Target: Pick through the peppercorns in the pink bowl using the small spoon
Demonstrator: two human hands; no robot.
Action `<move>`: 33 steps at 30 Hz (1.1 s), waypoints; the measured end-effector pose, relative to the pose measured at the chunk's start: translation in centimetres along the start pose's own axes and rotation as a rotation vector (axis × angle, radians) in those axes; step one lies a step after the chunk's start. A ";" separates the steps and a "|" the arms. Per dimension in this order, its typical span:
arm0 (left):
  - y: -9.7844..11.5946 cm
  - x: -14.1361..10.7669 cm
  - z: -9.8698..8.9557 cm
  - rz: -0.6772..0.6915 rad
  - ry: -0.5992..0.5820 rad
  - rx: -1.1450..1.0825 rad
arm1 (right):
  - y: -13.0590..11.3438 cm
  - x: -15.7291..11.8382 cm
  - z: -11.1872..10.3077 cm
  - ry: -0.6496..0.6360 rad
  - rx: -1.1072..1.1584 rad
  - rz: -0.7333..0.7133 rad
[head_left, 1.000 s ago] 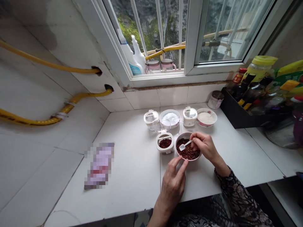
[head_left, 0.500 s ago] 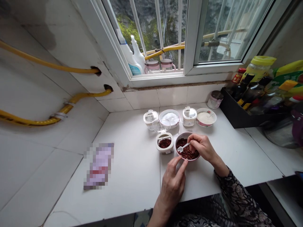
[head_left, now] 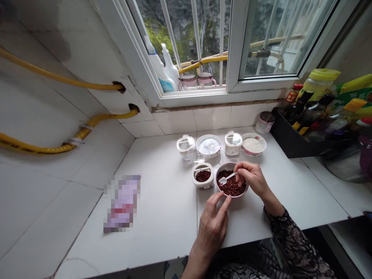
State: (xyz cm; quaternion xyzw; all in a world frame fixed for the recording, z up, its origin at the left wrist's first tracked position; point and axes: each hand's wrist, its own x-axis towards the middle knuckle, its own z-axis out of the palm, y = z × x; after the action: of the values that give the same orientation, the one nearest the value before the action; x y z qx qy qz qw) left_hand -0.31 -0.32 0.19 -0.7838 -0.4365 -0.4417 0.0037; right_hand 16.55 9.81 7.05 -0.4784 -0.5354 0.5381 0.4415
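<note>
My right hand (head_left: 252, 179) pinches the handle of a small white spoon (head_left: 228, 178) over a bowl (head_left: 217, 186) of dark red dried spice (head_left: 233, 187). The spoon's head is at the left part of the spice. At the bowl's near rim, my left hand (head_left: 213, 219) touches it with fingertips, its fingers apart. Just left of the bowl stands an open jar (head_left: 202, 184) holding the same spice, its clear lid (head_left: 201, 152) raised behind it.
Behind are a bowl of white grains (head_left: 209, 144), two lidded jars (head_left: 185, 144) (head_left: 233, 143) and a bowl of off-white grains (head_left: 254, 144). A black bottle tray (head_left: 280, 143) stands right; a pixelated purple packet (head_left: 123, 203) lies left.
My right hand has moved slightly right with the spoon, and the spoon's head has shifted a little up and right. My left hand remains at the bowl's near rim.
</note>
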 end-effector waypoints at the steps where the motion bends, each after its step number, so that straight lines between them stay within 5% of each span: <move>1: 0.0 0.0 0.0 0.001 -0.001 -0.001 | 0.0 0.0 0.0 0.010 0.004 -0.001; 13: 0.0 0.0 0.0 -0.002 0.004 0.019 | -0.5 0.1 0.4 0.026 0.072 -0.132; 23: 0.0 0.1 0.0 0.009 0.034 0.020 | -0.1 -0.6 2.9 -0.121 -0.564 -0.842; 29: -0.1 0.0 0.0 0.006 0.001 0.004 | 0.1 -0.8 0.6 0.106 -0.379 -0.584; 33: -0.1 -0.1 0.0 0.008 0.003 -0.005 | 0.5 -0.3 -0.2 0.112 -0.443 -0.427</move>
State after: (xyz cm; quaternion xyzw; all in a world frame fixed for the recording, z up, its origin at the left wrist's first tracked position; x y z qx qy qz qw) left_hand -0.43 -0.31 0.08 -0.7851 -0.4321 -0.4437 0.0042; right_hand 16.82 9.50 6.59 -0.4688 -0.7028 0.2762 0.4583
